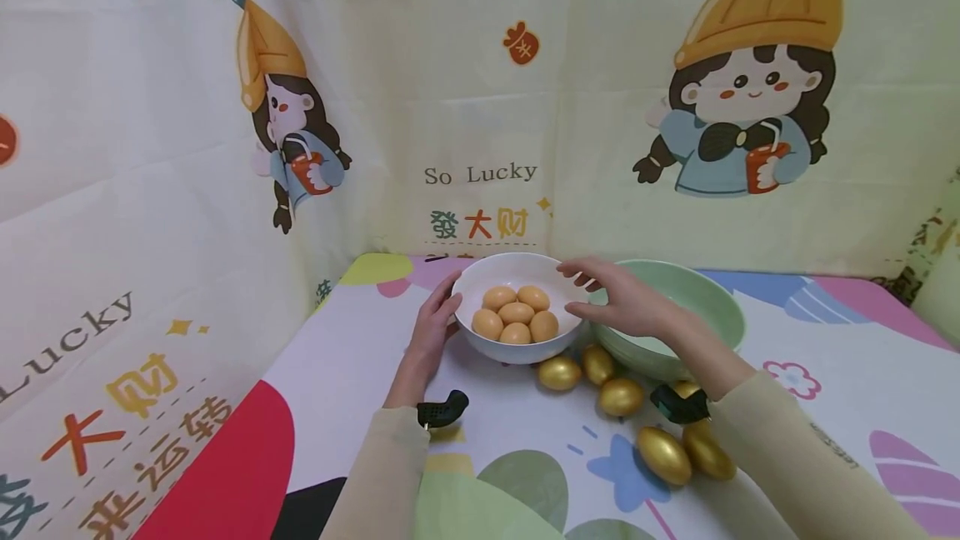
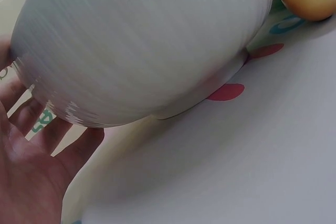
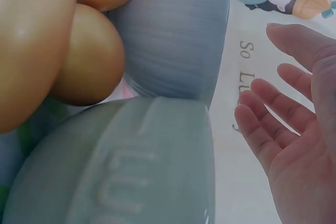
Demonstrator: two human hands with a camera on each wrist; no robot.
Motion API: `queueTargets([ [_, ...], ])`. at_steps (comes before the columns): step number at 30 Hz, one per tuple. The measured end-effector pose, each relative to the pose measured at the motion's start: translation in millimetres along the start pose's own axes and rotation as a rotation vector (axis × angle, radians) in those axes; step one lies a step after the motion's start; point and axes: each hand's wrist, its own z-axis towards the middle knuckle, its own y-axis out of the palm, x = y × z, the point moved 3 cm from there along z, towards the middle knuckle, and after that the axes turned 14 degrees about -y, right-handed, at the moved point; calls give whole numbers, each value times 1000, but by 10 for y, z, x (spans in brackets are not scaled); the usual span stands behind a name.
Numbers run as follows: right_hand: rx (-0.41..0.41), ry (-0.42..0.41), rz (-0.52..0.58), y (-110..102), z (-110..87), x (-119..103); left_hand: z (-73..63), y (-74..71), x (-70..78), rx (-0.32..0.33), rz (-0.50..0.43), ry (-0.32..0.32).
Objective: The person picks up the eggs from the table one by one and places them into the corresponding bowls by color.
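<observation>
A white bowl [image 1: 517, 351] stands at the back of the table with several brown eggs [image 1: 516, 313] inside. My left hand [image 1: 432, 327] is at the bowl's left side. In the left wrist view its spread fingers [image 2: 50, 132] touch the outer wall of the white bowl [image 2: 147, 45]. Over the bowl's right rim hovers my right hand [image 1: 626, 298], its fingers apart and holding nothing. The right wrist view shows this right hand [image 3: 296, 114] clear of both bowls. Beneath my right forearm is a green bowl [image 1: 716, 307], close beside the white one.
Several golden eggs [image 1: 621, 397] lie loose on the table in front of the bowls, some partly hidden by the right wrist strap [image 1: 678, 403]. A patterned cloth [image 1: 525, 107] hangs behind the table. The tabletop [image 1: 517, 415] has colourful prints.
</observation>
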Motion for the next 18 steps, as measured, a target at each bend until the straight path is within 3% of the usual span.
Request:
queueTargets([
  [18,102,-10,-61,-216,-384,-99,-22,16,67,4,-17,-72],
])
